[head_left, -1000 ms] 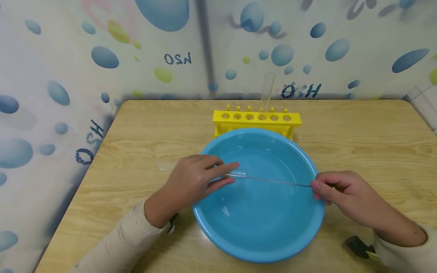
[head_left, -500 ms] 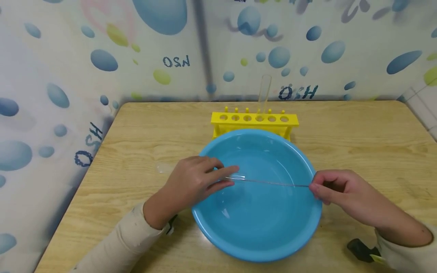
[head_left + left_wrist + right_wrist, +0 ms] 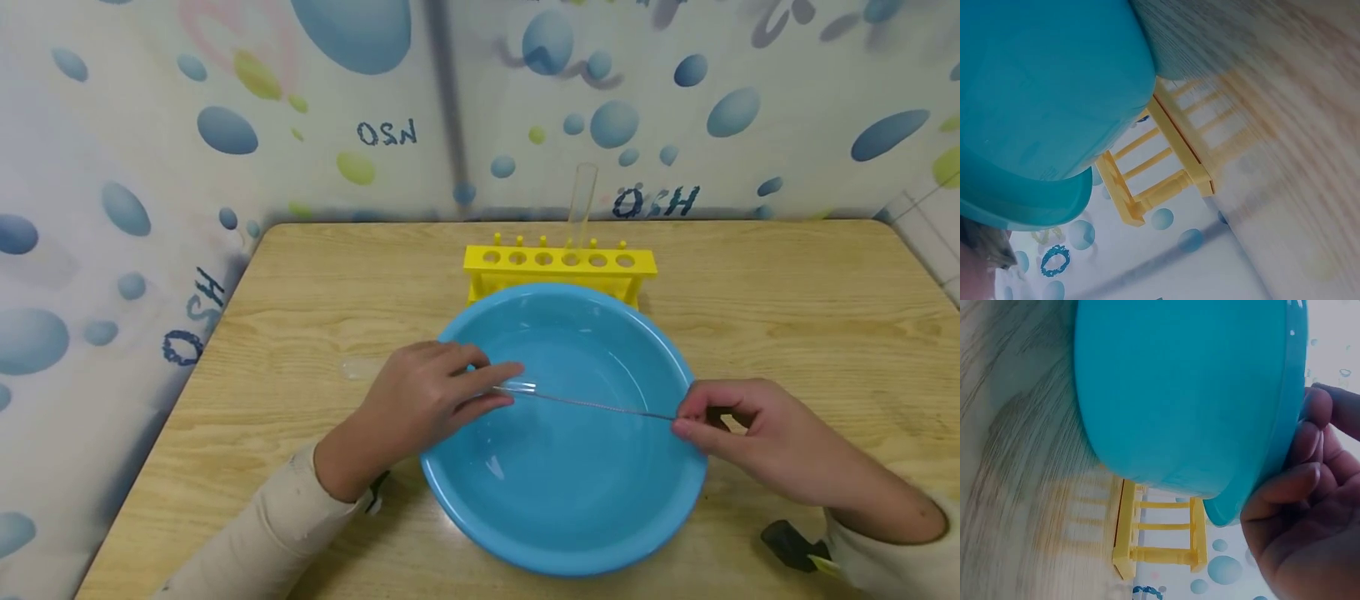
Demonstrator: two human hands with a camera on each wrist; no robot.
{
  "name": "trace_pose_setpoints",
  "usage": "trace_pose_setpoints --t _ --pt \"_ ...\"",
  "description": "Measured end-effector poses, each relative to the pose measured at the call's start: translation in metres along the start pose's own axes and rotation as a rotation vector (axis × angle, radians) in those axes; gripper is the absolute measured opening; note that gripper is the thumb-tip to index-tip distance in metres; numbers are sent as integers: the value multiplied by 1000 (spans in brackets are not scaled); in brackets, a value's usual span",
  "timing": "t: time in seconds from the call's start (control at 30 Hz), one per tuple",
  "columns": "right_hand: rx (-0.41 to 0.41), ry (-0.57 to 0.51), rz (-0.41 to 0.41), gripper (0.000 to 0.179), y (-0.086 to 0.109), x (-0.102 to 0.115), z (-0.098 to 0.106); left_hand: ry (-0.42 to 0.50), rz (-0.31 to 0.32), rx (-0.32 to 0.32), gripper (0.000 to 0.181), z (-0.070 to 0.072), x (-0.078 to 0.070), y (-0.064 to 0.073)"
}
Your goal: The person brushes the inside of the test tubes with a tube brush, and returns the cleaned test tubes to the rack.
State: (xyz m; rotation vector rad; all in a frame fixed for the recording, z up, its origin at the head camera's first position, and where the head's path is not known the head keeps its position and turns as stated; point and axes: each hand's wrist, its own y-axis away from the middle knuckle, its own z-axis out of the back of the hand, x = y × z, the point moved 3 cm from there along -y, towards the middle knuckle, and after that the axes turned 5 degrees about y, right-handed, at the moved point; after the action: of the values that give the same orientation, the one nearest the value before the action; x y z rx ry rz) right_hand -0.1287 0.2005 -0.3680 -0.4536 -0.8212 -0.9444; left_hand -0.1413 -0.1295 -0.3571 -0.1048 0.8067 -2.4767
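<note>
My left hand (image 3: 427, 392) holds a clear glass test tube (image 3: 521, 387) lying nearly level over the left rim of a blue basin (image 3: 566, 560). The tube's rounded end pokes out left of the hand, and its mouth faces right. From that mouth runs the thin twisted wire of a test tube brush (image 3: 600, 406); the bristles are hidden behind my left fingers. At the basin's right rim my right hand (image 3: 765, 429) pinches the wire's far end between thumb and forefinger. In the right wrist view, the curled fingers (image 3: 1291, 487) show beside the basin's rim.
Just behind the basin stands a yellow test tube rack (image 3: 558, 260), with another glass tube (image 3: 582, 204) upright in one hole. All of it is on a wooden table (image 3: 810, 308) against a patterned wall (image 3: 300, 108). A dark strap end (image 3: 787, 546) hangs by the right sleeve.
My right hand has shifted slightly left and down, so the wire slants a little more downward to the right. The left hand and tube stay almost still.
</note>
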Motion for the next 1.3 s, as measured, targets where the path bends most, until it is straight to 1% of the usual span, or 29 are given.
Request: trace_pose_setpoints --t 0.13,0.23,0.5,0.57,0.7,0.8,0.9,1.0,1.13,1.2,1.3 --pt "-40 37 76 20 -1 3 -1 2 26 18 37 -1 1 0" --pt "-51 27 100 21 -1 1 -2 5 31 19 39 -1 0 1" --pt "-5 -86 131 23 1 -8 2 20 45 19 41 -1 0 0" --pt "1 -97 135 23 0 -8 2 21 47 19 40 0 0 1" --pt "-12 -62 108 21 -1 -7 2 24 46 22 40 -1 1 2" --pt "-43 -14 96 21 -1 -5 1 28 49 31 41 -1 1 1" --pt "-66 35 108 22 -1 -3 0 30 55 40 43 -1 2 2" --pt "-86 78 143 24 -2 -1 -2 28 61 40 43 0 2 3" --pt "-130 93 159 25 -3 1 -4 29 67 34 42 0 2 3" --pt "-147 87 140 24 -3 1 -4 32 71 32 41 0 2 2" --pt "-149 78 111 22 -3 0 -3 35 82 35 40 -1 3 2"
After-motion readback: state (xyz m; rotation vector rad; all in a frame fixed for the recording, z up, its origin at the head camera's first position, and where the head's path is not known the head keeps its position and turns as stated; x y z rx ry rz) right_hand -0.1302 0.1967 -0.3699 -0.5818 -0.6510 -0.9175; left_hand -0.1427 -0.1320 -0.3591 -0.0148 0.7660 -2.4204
